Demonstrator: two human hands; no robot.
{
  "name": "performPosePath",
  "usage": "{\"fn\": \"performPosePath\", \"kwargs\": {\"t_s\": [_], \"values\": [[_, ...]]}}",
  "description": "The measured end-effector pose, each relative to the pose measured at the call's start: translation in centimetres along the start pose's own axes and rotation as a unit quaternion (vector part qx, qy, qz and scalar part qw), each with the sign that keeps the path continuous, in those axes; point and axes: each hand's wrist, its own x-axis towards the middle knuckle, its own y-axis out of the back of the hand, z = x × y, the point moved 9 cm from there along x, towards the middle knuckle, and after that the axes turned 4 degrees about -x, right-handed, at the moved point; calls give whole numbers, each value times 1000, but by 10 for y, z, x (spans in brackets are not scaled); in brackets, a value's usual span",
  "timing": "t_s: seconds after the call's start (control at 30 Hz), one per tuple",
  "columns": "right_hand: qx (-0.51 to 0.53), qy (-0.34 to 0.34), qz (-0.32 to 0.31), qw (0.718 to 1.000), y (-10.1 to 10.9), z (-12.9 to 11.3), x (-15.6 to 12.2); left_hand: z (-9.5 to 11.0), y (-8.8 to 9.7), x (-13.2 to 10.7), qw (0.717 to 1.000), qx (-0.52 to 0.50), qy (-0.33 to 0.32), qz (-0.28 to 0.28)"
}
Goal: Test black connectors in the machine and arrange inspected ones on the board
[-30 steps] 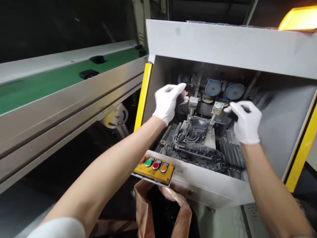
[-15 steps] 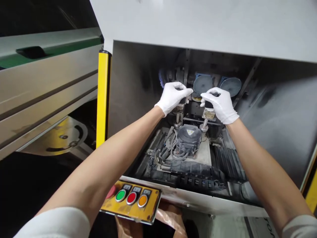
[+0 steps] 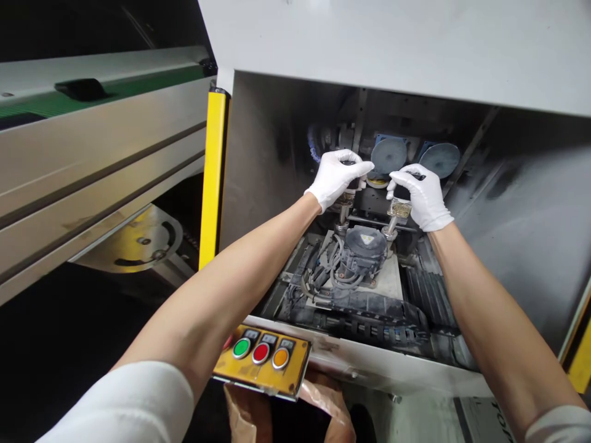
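Grey machine cabinet (image 3: 397, 43), gloved left hand (image 3: 336, 179), right hand (image 3: 421, 198), both clenched on dark fittings (image 3: 353, 183)

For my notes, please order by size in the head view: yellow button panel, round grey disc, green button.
Yellow button panel; round grey disc; green button. The panel sits nearer the camera, so true sizes are unsure.

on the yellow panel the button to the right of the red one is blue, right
No, the head view shows an orange button, not a blue one, to the right of the red button on the yellow panel.
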Motion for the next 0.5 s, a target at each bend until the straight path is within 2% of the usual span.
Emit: {"fn": "performPosePath", "kwargs": {"t_s": [0.1,0.2,0.3,0.37,0.43,0.5], "values": [[-4,-2,3,1000,0,0,0,-3,-3,2,999,-14,21,-22],[-2,-16,4,1000,1,4,0,-1,-6,5,999,16,11,-46],[18,-45,-6,999,0,9,1,1,-6,5,998,37,5,-51],[44,-78,-12,996,0,14,3,-2,-4,4,999,8,19,-51],[65,-125,-18,990,0,21,3,-13,-4,1,993,-62,80,-55],[69,-175,-30,982,-1,27,1,-30,-7,-4,972,-143,178,-59]]}}
